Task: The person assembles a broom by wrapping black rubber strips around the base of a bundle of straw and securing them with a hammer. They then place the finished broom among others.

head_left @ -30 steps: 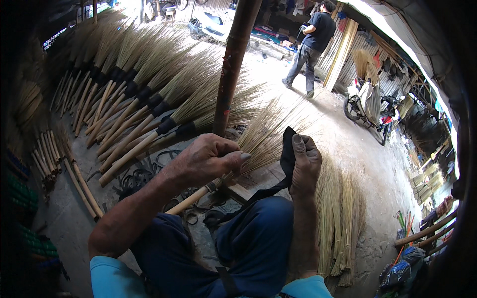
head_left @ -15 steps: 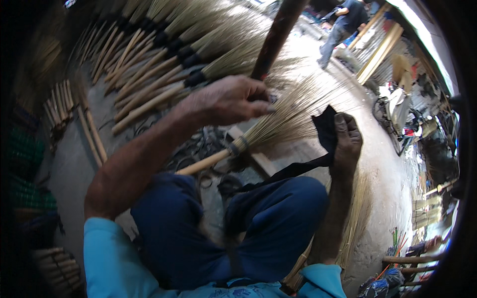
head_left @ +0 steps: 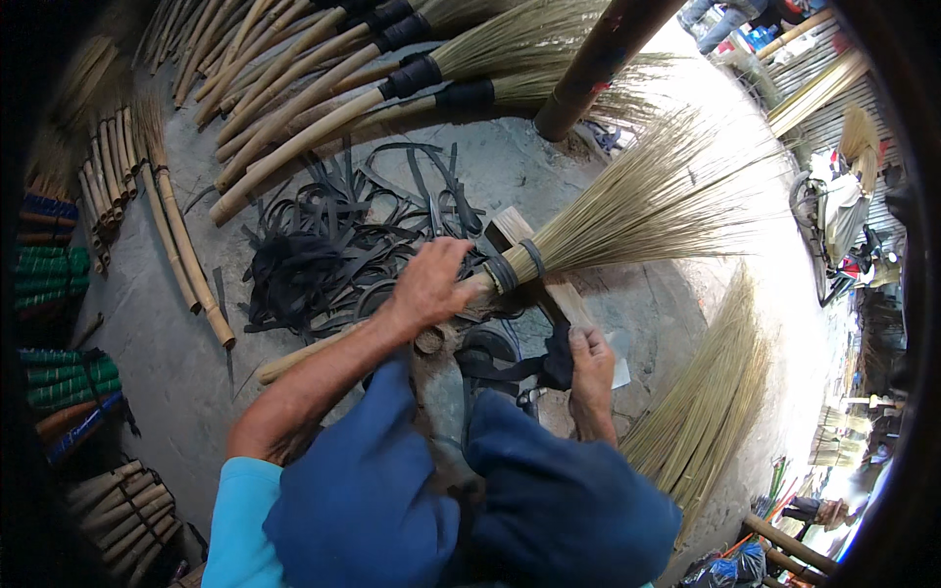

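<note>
I see a tangle of flat black strips (head_left: 338,211) on the grey floor (head_left: 186,372); beside it, the left hand (head_left: 429,284), its grip wrapped round the pale handle (head_left: 312,354) of a fan-shaped straw broom (head_left: 613,214), just below the dark bands (head_left: 502,273). Further right, the right hand's (head_left: 592,370) grip pinches a black cloth strip (head_left: 557,360), near loose yellowish straw (head_left: 708,397).

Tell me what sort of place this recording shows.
Likely a small broom-making workshop: bound brooms lie in a row on the floor, dark strips are heaped nearby, and the person's left hand is at another broom with dark bands around its bristles.
</note>
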A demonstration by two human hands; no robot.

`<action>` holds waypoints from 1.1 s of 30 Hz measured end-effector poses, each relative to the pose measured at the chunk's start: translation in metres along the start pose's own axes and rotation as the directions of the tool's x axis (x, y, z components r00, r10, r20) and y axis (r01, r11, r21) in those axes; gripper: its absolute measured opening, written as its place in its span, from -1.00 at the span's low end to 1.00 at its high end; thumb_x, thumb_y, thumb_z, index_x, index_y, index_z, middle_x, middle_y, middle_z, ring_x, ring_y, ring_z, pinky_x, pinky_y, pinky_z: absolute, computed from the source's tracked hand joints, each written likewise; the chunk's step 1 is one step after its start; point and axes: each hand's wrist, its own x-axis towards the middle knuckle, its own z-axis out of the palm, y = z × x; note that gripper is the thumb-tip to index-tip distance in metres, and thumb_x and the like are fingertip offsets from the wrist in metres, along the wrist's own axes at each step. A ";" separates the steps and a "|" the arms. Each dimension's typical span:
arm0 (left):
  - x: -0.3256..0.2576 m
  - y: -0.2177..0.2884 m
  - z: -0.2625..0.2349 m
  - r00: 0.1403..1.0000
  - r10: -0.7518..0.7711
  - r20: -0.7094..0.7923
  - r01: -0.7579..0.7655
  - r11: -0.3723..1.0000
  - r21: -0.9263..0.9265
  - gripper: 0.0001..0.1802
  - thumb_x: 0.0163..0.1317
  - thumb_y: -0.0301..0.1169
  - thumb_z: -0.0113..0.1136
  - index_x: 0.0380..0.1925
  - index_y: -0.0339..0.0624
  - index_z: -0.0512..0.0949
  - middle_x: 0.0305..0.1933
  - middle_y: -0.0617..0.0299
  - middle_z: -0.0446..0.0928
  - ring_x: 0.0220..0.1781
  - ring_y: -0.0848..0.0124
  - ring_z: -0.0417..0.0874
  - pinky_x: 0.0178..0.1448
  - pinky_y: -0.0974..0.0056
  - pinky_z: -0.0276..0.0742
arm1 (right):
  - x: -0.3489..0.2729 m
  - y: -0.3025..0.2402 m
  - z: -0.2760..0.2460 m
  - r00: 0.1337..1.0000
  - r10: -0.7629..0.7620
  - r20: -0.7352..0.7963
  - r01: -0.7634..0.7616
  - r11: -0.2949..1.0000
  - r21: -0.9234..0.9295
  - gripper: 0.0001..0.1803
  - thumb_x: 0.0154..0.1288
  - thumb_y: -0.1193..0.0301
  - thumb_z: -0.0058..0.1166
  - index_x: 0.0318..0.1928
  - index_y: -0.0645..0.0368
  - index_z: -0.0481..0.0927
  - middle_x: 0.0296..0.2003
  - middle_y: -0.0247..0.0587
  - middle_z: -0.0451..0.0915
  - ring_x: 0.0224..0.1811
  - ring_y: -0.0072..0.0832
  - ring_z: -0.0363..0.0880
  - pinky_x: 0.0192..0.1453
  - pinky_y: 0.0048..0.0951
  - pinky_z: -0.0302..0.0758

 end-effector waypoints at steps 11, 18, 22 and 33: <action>0.038 0.022 0.079 0.991 -0.114 0.068 0.109 0.991 0.075 0.09 0.06 -0.21 0.75 0.59 -0.09 0.37 0.14 -0.04 0.64 0.18 -0.13 0.76 0.18 -0.11 0.71 | 0.026 0.048 0.028 0.998 0.058 0.034 -0.058 0.998 -0.010 -0.72 0.74 0.26 0.23 0.03 0.27 0.70 -0.12 -0.42 0.70 -0.06 -0.65 0.57 0.12 -0.50 0.53; 0.045 0.023 0.071 0.998 -0.052 0.022 0.052 0.998 0.017 0.04 0.05 -0.19 0.75 0.51 -0.18 0.42 0.20 -0.10 0.65 0.25 -0.22 0.72 0.27 -0.19 0.68 | 0.020 0.056 0.021 0.994 0.106 0.014 -0.107 0.992 0.063 -0.69 0.75 0.22 0.23 0.07 0.26 0.70 -0.10 -0.41 0.72 -0.06 -0.65 0.61 0.11 -0.48 0.57; 0.050 0.028 0.079 0.989 -0.142 0.036 0.142 0.990 0.015 0.01 0.06 -0.18 0.75 0.47 -0.24 0.43 0.21 -0.13 0.65 0.29 -0.20 0.71 0.28 -0.18 0.66 | 0.014 0.063 0.025 0.990 0.141 0.033 -0.143 0.986 0.088 -0.68 0.75 0.21 0.23 0.08 0.26 0.71 -0.09 -0.40 0.72 -0.06 -0.64 0.61 0.11 -0.48 0.57; 0.068 0.017 0.075 0.926 -0.202 0.319 0.310 0.889 -0.336 -0.01 0.14 -0.02 0.72 0.41 -0.36 0.45 0.23 -0.30 0.72 0.33 -0.22 0.75 0.40 -0.07 0.64 | 0.009 0.067 0.033 0.989 0.136 0.052 -0.136 0.991 0.001 -0.70 0.74 0.22 0.22 0.04 0.25 0.71 -0.12 -0.39 0.71 -0.07 -0.64 0.59 0.10 -0.48 0.55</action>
